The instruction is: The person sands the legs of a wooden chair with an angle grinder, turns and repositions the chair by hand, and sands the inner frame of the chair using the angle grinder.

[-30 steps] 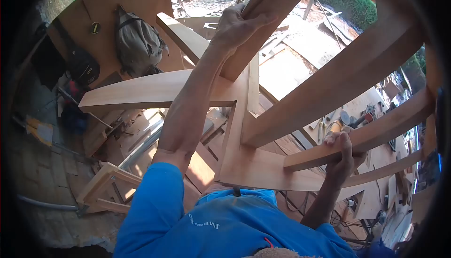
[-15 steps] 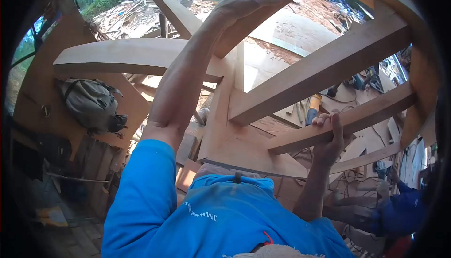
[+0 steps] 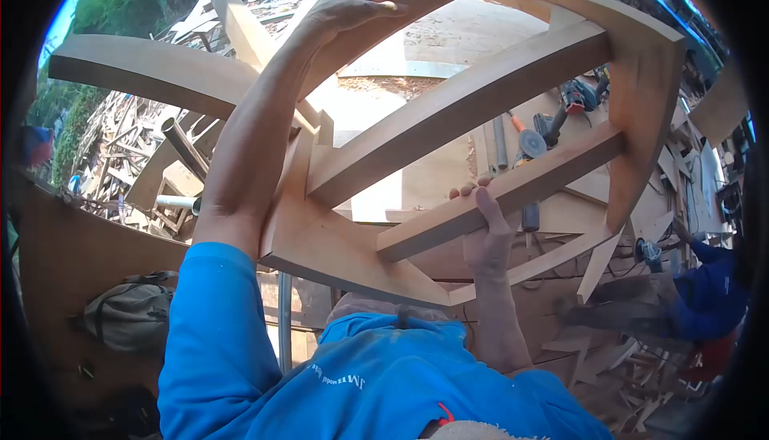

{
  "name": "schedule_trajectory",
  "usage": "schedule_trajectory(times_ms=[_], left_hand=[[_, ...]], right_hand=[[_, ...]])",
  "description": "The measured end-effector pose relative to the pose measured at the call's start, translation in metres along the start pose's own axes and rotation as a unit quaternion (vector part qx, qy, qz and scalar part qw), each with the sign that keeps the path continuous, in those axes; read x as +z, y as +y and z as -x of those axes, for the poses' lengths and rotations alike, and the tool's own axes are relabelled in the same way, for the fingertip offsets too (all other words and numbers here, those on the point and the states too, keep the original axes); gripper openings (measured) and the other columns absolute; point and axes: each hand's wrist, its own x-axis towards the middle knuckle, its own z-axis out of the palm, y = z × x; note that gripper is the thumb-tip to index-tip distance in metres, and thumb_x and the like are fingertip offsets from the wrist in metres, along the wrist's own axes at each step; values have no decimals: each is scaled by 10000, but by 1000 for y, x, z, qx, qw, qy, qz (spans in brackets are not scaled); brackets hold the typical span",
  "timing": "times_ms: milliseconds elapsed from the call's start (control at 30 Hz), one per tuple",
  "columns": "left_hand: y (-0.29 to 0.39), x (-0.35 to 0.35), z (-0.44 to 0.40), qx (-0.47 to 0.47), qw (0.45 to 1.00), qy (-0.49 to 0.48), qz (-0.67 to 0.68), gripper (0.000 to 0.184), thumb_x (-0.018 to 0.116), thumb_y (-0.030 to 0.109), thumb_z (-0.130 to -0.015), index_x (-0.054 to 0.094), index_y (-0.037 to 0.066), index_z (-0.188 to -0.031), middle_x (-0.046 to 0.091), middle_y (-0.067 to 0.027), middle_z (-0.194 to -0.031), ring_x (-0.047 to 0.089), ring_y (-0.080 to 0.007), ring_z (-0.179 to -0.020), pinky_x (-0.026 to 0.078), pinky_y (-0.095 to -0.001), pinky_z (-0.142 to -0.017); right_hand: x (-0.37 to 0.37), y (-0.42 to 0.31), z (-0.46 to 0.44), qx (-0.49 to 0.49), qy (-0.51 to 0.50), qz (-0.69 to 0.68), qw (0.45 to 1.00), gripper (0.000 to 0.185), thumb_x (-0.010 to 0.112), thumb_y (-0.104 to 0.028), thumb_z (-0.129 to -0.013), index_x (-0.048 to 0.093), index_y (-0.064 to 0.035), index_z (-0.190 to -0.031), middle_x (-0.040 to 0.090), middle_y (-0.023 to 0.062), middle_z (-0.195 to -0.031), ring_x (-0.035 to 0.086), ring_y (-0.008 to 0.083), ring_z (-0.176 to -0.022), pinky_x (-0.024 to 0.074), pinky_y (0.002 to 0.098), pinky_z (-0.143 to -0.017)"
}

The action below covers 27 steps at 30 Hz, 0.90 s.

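Observation:
A large wooden frame (image 3: 456, 112) with curved outer pieces and several slats fills the upper middle of the view, held in both hands. My left hand (image 3: 346, 9) grips the upper slat, thumb along its near face and the other fingers hidden behind the wood. Lower right of it, my right hand (image 3: 486, 228) is wrapped round the lowest slat (image 3: 513, 188), fingertips showing over its top edge. Two pointed wooden arms of the piece stick out to the left, one of them a broad curved board (image 3: 144, 68) passing behind my left forearm.
An angle grinder (image 3: 531, 144) and other power tools lie on a surface beyond the frame. At the lower right sits a co-worker in blue (image 3: 709, 292). A grey backpack (image 3: 132, 314) is at the lower left. Wood scraps (image 3: 112, 160) and metal pipes (image 3: 186, 148) are at the left.
The view has swung to the right, so the backpack sits lower and the co-worker shows more fully. The frame appears shifted left, with both hands still on the same slats.

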Motion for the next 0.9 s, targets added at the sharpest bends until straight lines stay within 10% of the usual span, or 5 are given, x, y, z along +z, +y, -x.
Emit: schedule_trajectory(times_ms=[133,333,667,900], left_hand=[[-50,10,-52,40,996,-78,-10,630,839,663,-713,758,55,-852,669,-36,-735,628,-137,-720,448,-309,-674],[-108,43,-103,-3,981,-193,-15,594,897,565,-699,818,66,-1011,773,-83,-892,707,-160,-802,530,-329,-742],[-170,112,-162,51,967,-237,-76,618,883,630,-694,784,41,-851,645,-32,-685,573,-141,-653,416,-359,-610],[-130,126,-190,46,938,-323,-120,736,852,613,-694,769,29,-1133,751,-186,-985,727,-258,-929,544,-390,-847]], right_hand=[[16,32,-27,99,-29,4,995,477,673,-36,-932,471,-26,-1364,515,110,-1349,587,282,-1264,547,469,-1034],[23,86,-51,174,-50,48,982,503,699,-22,-915,493,25,-1372,584,121,-1253,614,201,-1179,533,372,-1028],[18,129,-75,214,-37,45,975,526,710,-102,-924,495,-22,-1398,582,72,-1281,599,169,-1181,532,351,-1017],[15,152,-86,226,-5,57,972,500,692,-148,-961,493,-69,-1413,614,34,-1190,631,115,-1100,576,309,-927]])
